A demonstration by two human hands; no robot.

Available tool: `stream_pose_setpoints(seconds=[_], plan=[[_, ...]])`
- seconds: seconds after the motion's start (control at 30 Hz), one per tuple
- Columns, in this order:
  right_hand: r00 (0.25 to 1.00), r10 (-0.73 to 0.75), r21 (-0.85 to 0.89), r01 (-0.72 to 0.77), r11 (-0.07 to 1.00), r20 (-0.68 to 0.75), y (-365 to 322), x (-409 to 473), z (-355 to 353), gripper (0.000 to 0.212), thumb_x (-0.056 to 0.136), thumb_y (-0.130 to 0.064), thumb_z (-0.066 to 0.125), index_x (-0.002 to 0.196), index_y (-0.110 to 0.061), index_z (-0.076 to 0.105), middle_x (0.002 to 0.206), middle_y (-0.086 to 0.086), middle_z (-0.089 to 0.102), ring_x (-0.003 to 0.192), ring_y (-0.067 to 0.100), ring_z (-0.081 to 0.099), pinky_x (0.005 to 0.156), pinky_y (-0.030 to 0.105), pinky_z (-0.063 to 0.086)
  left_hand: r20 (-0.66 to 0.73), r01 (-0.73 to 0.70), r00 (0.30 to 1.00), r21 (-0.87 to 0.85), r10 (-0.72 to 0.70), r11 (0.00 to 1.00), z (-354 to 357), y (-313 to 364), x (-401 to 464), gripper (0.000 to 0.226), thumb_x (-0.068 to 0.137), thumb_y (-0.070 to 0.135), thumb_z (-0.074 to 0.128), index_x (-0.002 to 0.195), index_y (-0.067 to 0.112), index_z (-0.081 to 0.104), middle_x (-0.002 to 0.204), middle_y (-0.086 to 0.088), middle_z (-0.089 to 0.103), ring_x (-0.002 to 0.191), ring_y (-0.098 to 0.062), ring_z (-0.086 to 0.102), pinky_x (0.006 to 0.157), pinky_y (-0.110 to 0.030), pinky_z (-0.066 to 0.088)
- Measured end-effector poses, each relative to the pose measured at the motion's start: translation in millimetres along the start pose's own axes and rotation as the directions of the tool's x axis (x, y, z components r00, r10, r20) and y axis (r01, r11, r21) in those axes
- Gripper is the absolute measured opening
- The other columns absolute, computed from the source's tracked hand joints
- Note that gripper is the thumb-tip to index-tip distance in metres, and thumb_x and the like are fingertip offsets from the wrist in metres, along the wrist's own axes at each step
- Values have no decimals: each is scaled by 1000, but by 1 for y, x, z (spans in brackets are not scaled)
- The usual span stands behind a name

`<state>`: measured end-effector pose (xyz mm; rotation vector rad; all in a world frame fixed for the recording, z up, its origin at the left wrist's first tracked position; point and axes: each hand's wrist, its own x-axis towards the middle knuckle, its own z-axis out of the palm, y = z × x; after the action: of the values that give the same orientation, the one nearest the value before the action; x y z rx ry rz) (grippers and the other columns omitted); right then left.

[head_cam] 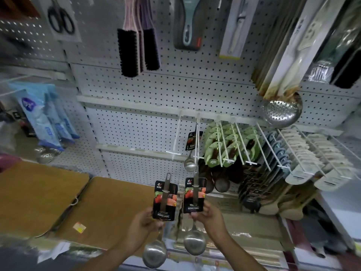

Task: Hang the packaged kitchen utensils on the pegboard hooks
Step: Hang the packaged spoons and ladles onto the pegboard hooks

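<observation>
**Holding two carded ladles below the pegboard hooks**

Gripping one packaged ladle each, both hands sat nearest the camera at about 6 o'clock. The left hand curled its fingers round the lower edge of the left ladle, whose black card stood upright while the steel bowl hung beneath the wrist. The right hand pinched the bottom of the right ladle in the same way, its bowl dangling just below the fingers. The two cards were side by side, close but apart.

At 9 o'clock lay wooden cutting boards, one bearing an orange sticker.

Farther off, just above the right card toward 12 o'clock, a hung ladle already dangled from a white hook on the pegboard. An empty hook stood just left of it. Toward 2 o'clock, more hooks carried rows of green-carded utensils, then grey and cream ones. A perforated skimmer hung higher at 1 o'clock. Farthest up, brushes and scissors hung at 11 o'clock, and blue packets at 10 o'clock.
</observation>
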<state>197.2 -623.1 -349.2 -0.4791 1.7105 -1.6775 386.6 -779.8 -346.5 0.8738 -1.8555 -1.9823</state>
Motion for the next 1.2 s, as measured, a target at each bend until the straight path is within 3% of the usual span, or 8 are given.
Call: stream_pose_setpoints(seconds=[0.13,0.43,0.6,0.73,0.83,0.9,1.03,1.2], plan=[[1000,-3,17,3,1000,7,-1,11,-5,44,74,24,66,105,-7,67,90,11,77,82,25,72,76,36,60,22,-16,1000,30,16,999,16,0,-3,35,79,-9,74,109,9,69,105,-7,76,94,-30,73,76,-33,59],[998,15,88,-20,996,58,3,30,-6,43,74,29,60,105,-1,63,79,6,76,70,17,72,64,27,59,47,-15,999,38,13,999,35,19,-13,43,84,-1,73,102,38,75,110,-4,76,99,-25,73,85,-38,60],[999,6,129,-13,992,54,6,41,-7,41,74,30,60,100,-1,64,78,5,76,72,19,72,63,26,58,23,11,1000,41,-12,999,41,18,-9,41,83,3,76,102,40,74,109,-6,76,95,-29,73,85,-40,59],[999,-1,229,-8,973,40,-6,54,0,41,60,5,79,99,-1,68,79,5,75,71,22,70,62,29,57,21,28,999,7,-28,1000,46,11,-2,39,77,5,77,111,24,74,110,-8,76,98,-35,72,81,-35,60],[999,31,251,-41,967,45,-15,72,5,51,57,0,80,106,5,67,81,5,74,71,16,71,63,29,54,15,54,998,13,-54,998,50,8,5,42,82,-7,73,118,13,67,109,-8,76,99,-37,71,83,-37,60],[995,92,294,-102,950,50,-21,86,7,52,50,-16,82,97,0,70,76,4,74,69,16,70,65,28,54,9,83,997,23,-83,996,52,9,8,43,83,-11,71,118,14,66,107,-4,77,99,-32,72,89,-41,59],[1000,12,105,-12,994,0,-28,112,7,42,64,-2,84,102,-3,65,79,1,76,72,15,70,66,27,58,16,111,994,62,-112,992,51,11,15,45,84,-5,72,121,19,65,106,-2,77,99,-26,73,94,-47,56],[998,10,39,-8,999,-56,-31,147,6,30,83,19,60,99,-6,65,80,6,70,69,17,65,61,27,55,-5,96,995,69,-96,993,52,23,24,47,84,-7,70,122,20,65,106,0,77,100,-25,73,96,-42,56]])
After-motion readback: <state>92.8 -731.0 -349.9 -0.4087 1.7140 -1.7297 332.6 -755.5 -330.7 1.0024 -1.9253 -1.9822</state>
